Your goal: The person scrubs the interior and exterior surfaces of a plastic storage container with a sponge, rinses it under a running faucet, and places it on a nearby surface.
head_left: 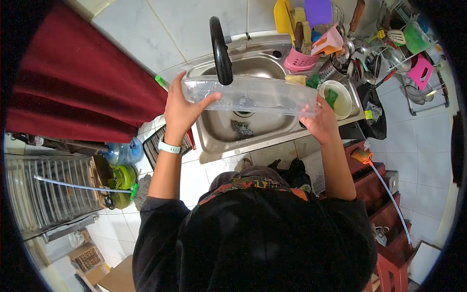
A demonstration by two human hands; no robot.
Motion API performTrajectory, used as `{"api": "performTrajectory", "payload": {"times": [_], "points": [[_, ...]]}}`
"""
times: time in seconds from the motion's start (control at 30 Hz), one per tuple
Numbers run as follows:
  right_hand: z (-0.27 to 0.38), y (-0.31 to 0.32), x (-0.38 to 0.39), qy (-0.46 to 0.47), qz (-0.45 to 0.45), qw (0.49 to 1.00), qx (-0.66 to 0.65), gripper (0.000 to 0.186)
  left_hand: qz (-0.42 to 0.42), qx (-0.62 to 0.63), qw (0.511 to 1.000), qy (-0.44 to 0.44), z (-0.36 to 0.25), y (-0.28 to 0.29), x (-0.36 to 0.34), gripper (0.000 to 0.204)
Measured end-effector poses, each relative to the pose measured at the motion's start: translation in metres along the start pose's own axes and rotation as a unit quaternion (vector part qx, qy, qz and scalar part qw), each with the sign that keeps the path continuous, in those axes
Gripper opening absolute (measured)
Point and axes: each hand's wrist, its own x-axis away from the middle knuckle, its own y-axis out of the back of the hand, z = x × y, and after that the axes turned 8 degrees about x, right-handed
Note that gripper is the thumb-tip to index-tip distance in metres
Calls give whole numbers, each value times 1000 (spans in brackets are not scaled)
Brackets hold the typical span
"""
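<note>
Between my two hands a long clear plastic container [262, 95] is held over the steel sink [214, 134]. My left hand [184, 107] grips its left end, the thumb lying along the near side. At the other end, my right hand [322, 121] has its fingers closed on the corner. A black faucet [221, 53] arches above the container's left half; no water can be made out. Behind the container, part of the basin and drain is hidden. A crumpled scouring pad [241, 128] lies in the basin, nearer to me.
On the right drainboard stand a white bowl [344, 104] with a green sponge and a pink basket [300, 61] of utensils. Further right is a crowded dish rack [404, 61]. A dark red curtain [73, 73] hangs at the left, with a green gas cylinder [124, 176] below it.
</note>
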Motion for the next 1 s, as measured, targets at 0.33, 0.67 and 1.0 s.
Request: {"api": "performTrajectory", "payload": {"times": [0.33, 0.67, 1.0], "points": [[-5, -7, -3, 9, -26, 999, -22, 23, -89, 258, 957, 102, 39, -17, -3, 58], [-10, 8, -12, 24, 1, 990, -136, 19, 102, 803, 430, 401, 7, -29, 23, 55], [-11, 12, -10, 32, 22, 996, -86, 16, 20, 762, 544, 351, 13, -48, 22, 31]]}}
